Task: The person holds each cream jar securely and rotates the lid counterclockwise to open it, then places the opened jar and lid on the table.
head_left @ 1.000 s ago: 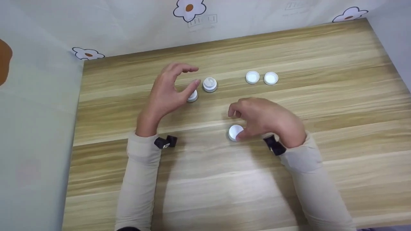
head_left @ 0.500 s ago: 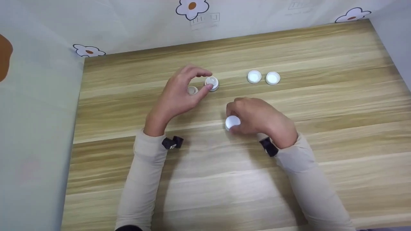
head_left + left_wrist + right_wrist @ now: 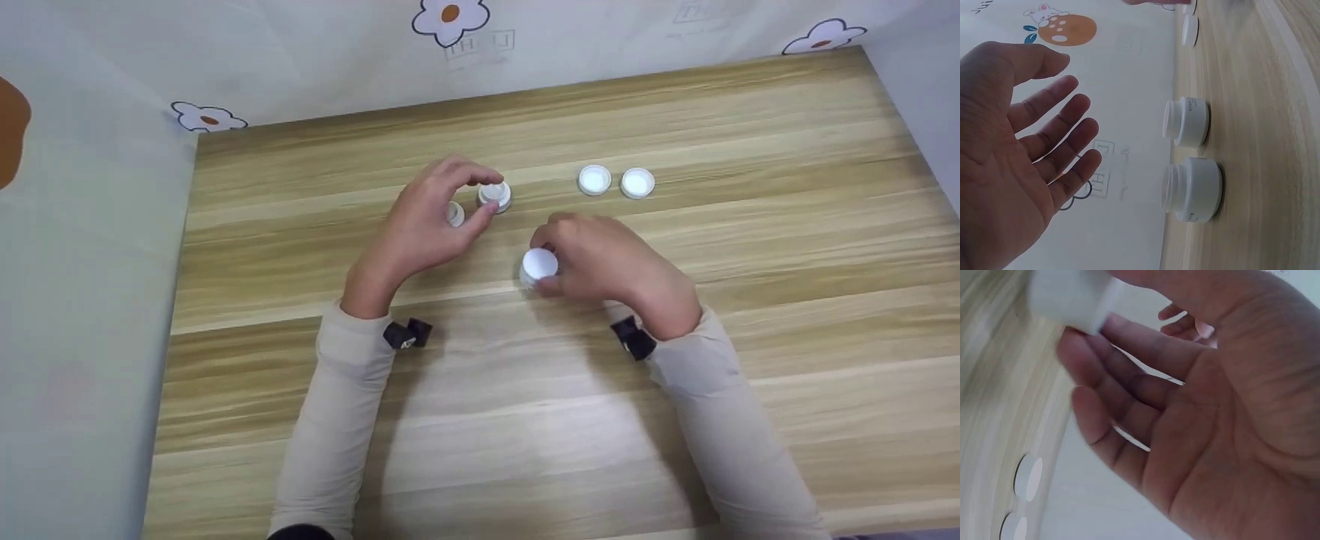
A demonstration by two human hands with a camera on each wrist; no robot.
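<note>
Well, the white-topped jar [image 3: 540, 264] is in the right hand [image 3: 607, 259], in front of the person near mid-table, thumb and fingers pinching its sides; whether its base touches the wood I can't tell. It looks light and stiff, its smooth wall probably a bit slippery; glass or plastic I can't say, so I'd treat it as breakable; the best hold, I'd judge, is low round the body, leaving the top free. The left hand [image 3: 424, 221] holds nothing, fingers spread and thumb apart, beside the nearer open jar [image 3: 1193, 189] and the farther open jar [image 3: 1193, 122], both upright; two white caps [image 3: 595, 180] lie farther right. All this sits on a pale wood-grain table [image 3: 465, 450], flat and faintly shiny; behind it hangs a whitish wall covering [image 3: 315, 60], printed with flowers and faint lettering.
</note>
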